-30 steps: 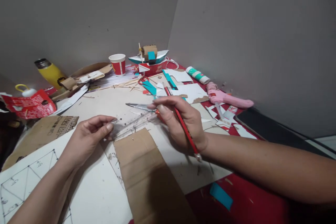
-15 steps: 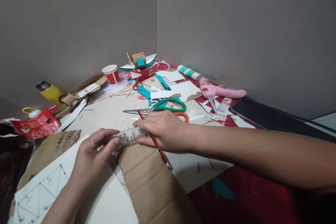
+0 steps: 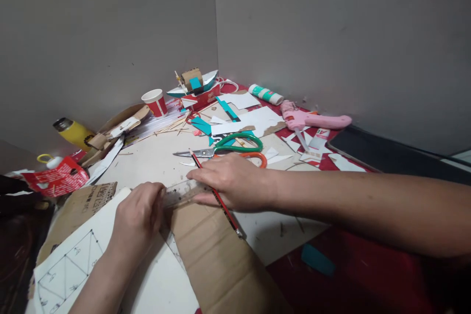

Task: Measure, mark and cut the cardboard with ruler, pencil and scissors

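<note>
both hands pinning a clear ruler on cardboard.

i see the left hand [image 3: 138, 213] with fingers curled down on the ruler [image 3: 183, 192] end; the right hand [image 3: 230, 181] lies flat on the other end, a red pencil [image 3: 215, 194] held between 2 fingers. ruler sits at the cardboard strip's [image 3: 217, 255] top edge. my judgement: keep even pressure so it cannot slip, scissors [image 3: 224, 147] left alone.
</note>
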The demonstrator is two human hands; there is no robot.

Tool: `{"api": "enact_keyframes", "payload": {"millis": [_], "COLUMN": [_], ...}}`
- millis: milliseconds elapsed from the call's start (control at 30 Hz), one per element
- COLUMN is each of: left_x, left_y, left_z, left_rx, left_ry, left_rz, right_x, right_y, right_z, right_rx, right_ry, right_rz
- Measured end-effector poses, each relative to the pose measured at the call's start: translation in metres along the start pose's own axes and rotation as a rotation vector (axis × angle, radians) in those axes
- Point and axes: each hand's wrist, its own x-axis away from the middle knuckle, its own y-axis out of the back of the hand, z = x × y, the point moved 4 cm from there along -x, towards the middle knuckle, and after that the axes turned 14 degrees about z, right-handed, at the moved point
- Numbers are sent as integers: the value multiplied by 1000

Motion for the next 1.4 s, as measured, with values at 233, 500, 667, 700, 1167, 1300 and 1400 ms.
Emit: {"api": "enact_keyframes", "payload": {"millis": [233, 500, 667, 700, 1167, 1300, 1400], "left_x": [3, 4, 6, 6, 13, 12, 12], "left_y": [4, 2, 0, 0, 2, 9, 16], "left_z": [-2, -16, -10, -6, 13, -7, -21], "left_rx": [26, -95, -28, 3, 356, 340, 309], "left_ry": [19, 133, 162, 180, 420, 314, 210], "left_rz": [127, 148, 35, 0, -276, -285, -264], "right_x": [1, 3, 3, 3, 1, -5, -12], "right_y": [4, 7, 14, 15, 17, 14, 15], "right_z": [-2, 2, 7, 7, -18, -25, -28], "right_rx": [62, 115, 98, 96, -204, -438, -582], "right_ry": [19, 52, 47, 41, -130, -222, -254], "right_rz": [-11, -104, -162, -165, -303, -279, -254]}}
